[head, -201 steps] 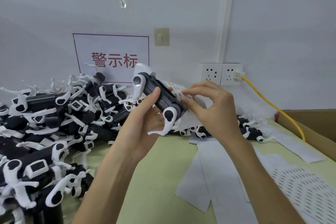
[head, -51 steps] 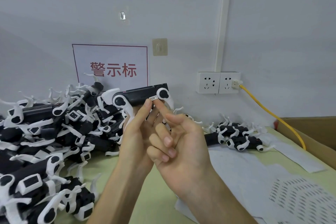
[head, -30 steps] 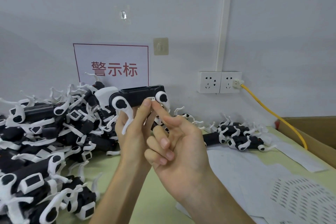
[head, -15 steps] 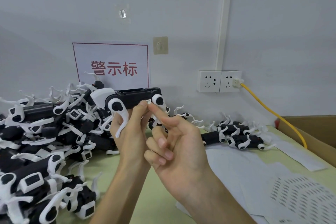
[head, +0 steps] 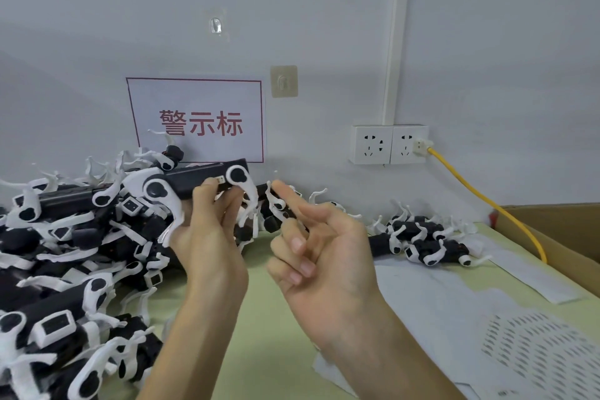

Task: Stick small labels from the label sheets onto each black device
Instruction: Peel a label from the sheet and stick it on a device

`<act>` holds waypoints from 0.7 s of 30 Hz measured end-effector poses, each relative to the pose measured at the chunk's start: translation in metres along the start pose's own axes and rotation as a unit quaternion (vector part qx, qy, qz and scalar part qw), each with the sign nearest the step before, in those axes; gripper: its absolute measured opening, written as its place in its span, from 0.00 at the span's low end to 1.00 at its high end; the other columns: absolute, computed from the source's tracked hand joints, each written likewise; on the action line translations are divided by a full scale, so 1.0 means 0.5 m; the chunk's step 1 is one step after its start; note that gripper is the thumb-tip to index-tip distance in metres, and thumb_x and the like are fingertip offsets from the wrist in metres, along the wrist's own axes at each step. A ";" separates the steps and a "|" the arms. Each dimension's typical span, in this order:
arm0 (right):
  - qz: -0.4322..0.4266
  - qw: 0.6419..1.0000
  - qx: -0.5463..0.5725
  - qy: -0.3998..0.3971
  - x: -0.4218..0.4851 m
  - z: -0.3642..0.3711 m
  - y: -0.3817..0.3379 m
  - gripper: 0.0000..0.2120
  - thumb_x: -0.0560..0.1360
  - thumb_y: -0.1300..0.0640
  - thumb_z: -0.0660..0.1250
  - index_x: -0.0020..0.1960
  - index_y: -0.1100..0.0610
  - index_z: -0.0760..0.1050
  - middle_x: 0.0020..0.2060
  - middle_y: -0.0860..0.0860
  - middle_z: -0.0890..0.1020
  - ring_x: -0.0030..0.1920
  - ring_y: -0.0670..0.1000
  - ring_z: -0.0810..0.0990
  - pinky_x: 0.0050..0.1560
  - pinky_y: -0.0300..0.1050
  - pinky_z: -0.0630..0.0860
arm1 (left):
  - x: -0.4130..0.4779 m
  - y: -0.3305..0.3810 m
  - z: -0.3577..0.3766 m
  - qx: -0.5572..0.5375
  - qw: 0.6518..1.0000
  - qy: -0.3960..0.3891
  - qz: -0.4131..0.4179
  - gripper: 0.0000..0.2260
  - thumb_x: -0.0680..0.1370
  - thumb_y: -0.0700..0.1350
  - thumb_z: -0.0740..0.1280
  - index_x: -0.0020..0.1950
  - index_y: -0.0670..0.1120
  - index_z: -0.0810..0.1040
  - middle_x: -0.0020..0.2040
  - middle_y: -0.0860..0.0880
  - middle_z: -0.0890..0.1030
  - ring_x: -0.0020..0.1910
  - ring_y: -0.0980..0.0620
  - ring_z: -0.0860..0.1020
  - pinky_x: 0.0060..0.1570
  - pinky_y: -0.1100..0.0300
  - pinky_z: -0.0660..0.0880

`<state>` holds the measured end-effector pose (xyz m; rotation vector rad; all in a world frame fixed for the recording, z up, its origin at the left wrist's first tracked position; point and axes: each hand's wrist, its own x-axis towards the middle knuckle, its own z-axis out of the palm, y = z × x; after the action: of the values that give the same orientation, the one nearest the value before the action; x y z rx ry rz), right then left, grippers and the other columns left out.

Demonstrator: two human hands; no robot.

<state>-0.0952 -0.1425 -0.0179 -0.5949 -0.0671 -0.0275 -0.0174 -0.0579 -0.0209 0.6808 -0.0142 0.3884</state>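
Note:
My left hand [head: 207,237] grips a black device with white clips [head: 198,180], held level at mid-height in front of the wall sign. A small white label [head: 220,179] sits on the device's side next to my left fingertips. My right hand [head: 321,253] is a short way to the right of the device, palm toward me, forefinger stretched out, the other fingers curled, holding nothing. A big heap of black devices [head: 65,253] fills the left of the table. A smaller group of devices [head: 428,240] lies at the back right. Label sheets [head: 487,328] lie at the right.
The green table [head: 269,334] runs under my hands. A cardboard box [head: 558,237] stands at the right edge. A yellow cable [head: 480,198] runs from the wall sockets [head: 389,143] down toward the box. A white sign with red characters [head: 198,120] hangs on the wall.
My right forefinger was pressing the label onto the device; it has now come off and moved to the right. My left hand has shifted the device slightly left and down.

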 end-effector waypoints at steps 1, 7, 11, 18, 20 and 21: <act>-0.006 1.000 0.001 -0.001 0.000 0.001 -0.005 0.21 0.74 0.59 0.60 0.63 0.60 0.82 0.23 0.50 0.67 0.21 0.47 0.58 0.20 0.38 0.57 | 0.007 0.005 -0.003 -0.018 1.000 -0.021 -0.015 0.04 0.81 0.39 0.68 0.48 0.42 0.75 0.42 0.47 0.79 0.38 0.53 0.83 0.47 0.63 0.80; -0.048 0.999 0.003 -0.008 0.001 0.001 -0.041 0.23 0.71 0.59 0.61 0.62 0.61 0.82 0.24 0.50 0.65 0.21 0.47 0.57 0.22 0.39 0.55 | 0.011 0.006 -0.010 -0.028 0.986 -0.141 -0.089 0.07 0.78 0.41 0.72 0.54 0.42 0.78 0.49 0.44 0.79 0.45 0.51 0.83 0.51 0.60 0.80; -0.071 0.997 0.004 -0.012 0.004 -0.002 -0.065 0.21 0.70 0.59 0.61 0.59 0.61 0.83 0.24 0.50 0.64 0.20 0.47 0.57 0.22 0.39 0.55 | -0.011 0.001 -0.004 0.066 0.978 -0.186 -0.069 0.10 0.73 0.45 0.73 0.44 0.43 0.75 0.43 0.42 0.73 0.44 0.49 0.74 0.51 0.59 0.74; -0.154 0.980 -0.126 0.008 0.007 -0.005 -0.107 0.13 0.72 0.62 0.61 0.44 0.58 0.85 0.25 0.50 0.68 0.22 0.47 0.58 0.22 0.39 0.57 | -0.024 -0.023 -0.006 0.141 0.954 -0.260 -0.041 0.18 0.73 0.55 0.68 0.55 0.42 0.78 0.44 0.45 0.78 0.46 0.49 0.79 0.54 0.54 0.77; -0.172 0.971 -0.165 0.005 0.005 -0.006 -0.119 0.15 0.75 0.62 0.60 0.41 0.57 0.85 0.26 0.50 0.70 0.23 0.47 0.59 0.24 0.39 0.58 | -0.022 -0.029 -0.007 0.123 0.951 -0.281 -0.041 0.14 0.76 0.53 0.67 0.52 0.43 0.78 0.41 0.51 0.82 0.45 0.54 0.82 0.50 0.60 0.80; -0.181 0.965 -0.188 0.002 0.002 -0.007 -0.124 0.16 0.76 0.62 0.59 0.39 0.56 0.85 0.26 0.50 0.71 0.23 0.47 0.60 0.24 0.38 0.59 | -0.021 -0.032 -0.006 0.114 0.950 -0.288 -0.046 0.12 0.78 0.51 0.66 0.51 0.43 0.77 0.40 0.52 0.82 0.43 0.55 0.82 0.48 0.62 0.81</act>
<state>-0.0966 -0.1958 0.0139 -0.9567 -0.1689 -0.4047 -0.0219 -0.0709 -0.0345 1.0027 -0.4987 0.0899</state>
